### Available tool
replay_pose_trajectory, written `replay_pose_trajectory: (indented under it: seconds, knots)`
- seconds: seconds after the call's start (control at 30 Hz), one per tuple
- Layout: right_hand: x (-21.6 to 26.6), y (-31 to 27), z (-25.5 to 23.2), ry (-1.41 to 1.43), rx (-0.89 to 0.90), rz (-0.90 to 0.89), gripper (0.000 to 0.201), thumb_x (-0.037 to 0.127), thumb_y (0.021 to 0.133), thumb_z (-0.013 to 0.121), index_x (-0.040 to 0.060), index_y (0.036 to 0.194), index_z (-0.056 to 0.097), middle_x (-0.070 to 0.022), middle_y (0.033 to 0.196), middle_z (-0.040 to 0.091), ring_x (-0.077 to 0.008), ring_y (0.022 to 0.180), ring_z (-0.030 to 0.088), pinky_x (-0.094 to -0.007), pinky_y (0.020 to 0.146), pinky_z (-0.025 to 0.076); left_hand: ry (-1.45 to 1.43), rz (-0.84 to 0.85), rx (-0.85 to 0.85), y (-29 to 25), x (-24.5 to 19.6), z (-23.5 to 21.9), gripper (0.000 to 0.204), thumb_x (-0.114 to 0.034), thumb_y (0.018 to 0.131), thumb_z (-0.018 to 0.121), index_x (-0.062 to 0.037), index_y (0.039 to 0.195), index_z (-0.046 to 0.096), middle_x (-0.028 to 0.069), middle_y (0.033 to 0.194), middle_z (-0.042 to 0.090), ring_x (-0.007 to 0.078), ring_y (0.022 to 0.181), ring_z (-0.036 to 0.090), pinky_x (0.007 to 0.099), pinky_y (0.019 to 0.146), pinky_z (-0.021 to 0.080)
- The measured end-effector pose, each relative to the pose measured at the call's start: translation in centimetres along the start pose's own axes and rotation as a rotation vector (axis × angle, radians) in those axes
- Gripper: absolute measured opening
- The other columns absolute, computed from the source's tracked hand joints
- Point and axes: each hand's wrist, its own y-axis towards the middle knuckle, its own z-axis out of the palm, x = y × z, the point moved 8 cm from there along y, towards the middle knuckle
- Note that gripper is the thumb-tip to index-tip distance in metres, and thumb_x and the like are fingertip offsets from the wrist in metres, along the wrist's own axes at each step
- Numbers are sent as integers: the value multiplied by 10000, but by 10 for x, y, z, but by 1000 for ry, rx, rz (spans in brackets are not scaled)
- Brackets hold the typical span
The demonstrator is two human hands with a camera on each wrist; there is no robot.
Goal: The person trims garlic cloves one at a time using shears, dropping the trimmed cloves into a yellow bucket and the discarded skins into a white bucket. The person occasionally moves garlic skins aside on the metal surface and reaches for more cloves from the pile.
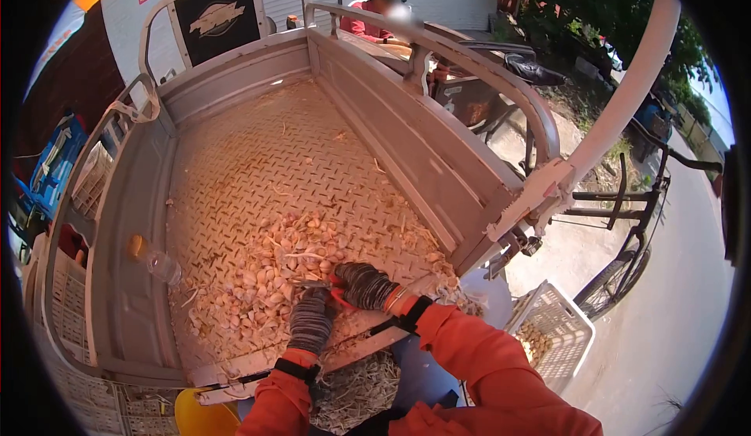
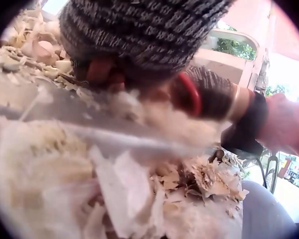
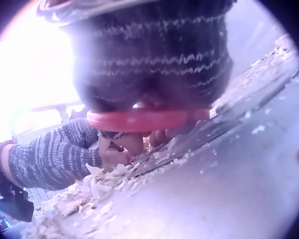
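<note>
My right hand (image 1: 364, 286), in a striped knit glove, grips red-handled scissors (image 1: 341, 297); the red handle (image 3: 139, 120) shows below the fingers in the right wrist view. Close in front of it, my left hand (image 1: 311, 320), gloved the same way with bare fingertips, pinches a pale garlic bulb (image 2: 132, 107), blurred and partly hidden behind the fingers. Both hands work low over the near edge of the cart bed. Just beyond them lies a heap of garlic (image 1: 262, 279), with loose dry skins (image 2: 122, 191) around it.
The metal cart bed (image 1: 242, 154) has raised side walls (image 1: 415, 146). A clear bottle (image 1: 160, 265) lies by the left wall. At right stand a white crate (image 1: 575, 330) holding garlic and a bicycle (image 1: 626, 264). Another person (image 1: 368, 21) sits beyond the cart.
</note>
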Motion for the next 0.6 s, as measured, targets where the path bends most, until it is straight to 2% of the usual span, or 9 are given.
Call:
replay_pose_trajectory:
  seconds: [0.07,0.2,0.27,0.33,0.37,0.47,0.5,0.53,0.6]
  knots:
    - [-2,-4,-8,-8,20,35,310,212,765,679,-4,975,605,-198,883,641,-338,819,622,-393,699,494,136,99,-53,-1,-6,2,402,-196,770,592,-60,1145,551,178,1114,565,340,1001,568,427,855,466]
    - [-14,-13,-13,-55,92,53,299,221,775,666,-1,964,604,-204,881,635,-344,813,616,-401,704,488,113,85,-14,10,4,16,388,-196,745,615,-9,1082,580,200,1094,579,344,1047,536,422,905,435]
    - [-12,-15,-15,27,14,53,295,221,778,661,-4,958,603,-211,878,625,-348,792,605,-406,698,484,195,113,57,3,4,17,436,-188,755,587,19,1135,543,218,1201,521,368,1118,485,415,969,395]
    - [-17,-9,-28,85,-140,203,304,228,785,657,-11,964,601,-203,871,622,-341,779,597,-407,689,484,139,92,19,-1,-1,10,474,-187,760,570,41,1171,508,231,1218,498,377,1153,451,424,1001,359]
    - [-13,-6,-25,20,-45,283,322,233,794,651,-19,989,603,-193,900,624,-330,807,596,-402,713,480,166,77,24,-1,2,12,468,-179,762,562,40,1172,505,231,1207,505,375,1147,454,428,1000,357]
    - [-2,-13,6,-79,84,281,330,272,818,614,-8,992,606,-182,916,625,-329,848,596,-399,749,470,236,79,-22,3,10,19,448,-168,762,555,32,1161,507,235,1171,520,383,1109,476,436,975,374]
    - [0,-22,18,123,115,281,342,301,838,572,1,998,607,-188,973,623,-340,899,591,-405,781,459,271,97,-67,2,11,17,435,-163,760,556,25,1149,511,240,1147,528,392,1077,495,440,952,393]
    - [-4,-30,22,126,118,286,342,301,838,572,1,998,607,-188,973,623,-340,899,591,-405,781,459,269,96,-61,-3,19,16,435,-163,760,556,25,1149,511,240,1147,528,392,1077,495,440,952,393]
    - [25,-57,12,0,235,277,338,309,848,546,8,992,601,-200,984,626,-343,905,597,-406,774,455,-51,81,-258,-22,14,-26,280,-153,834,533,-7,1074,539,181,1005,572,318,930,562,384,849,459]
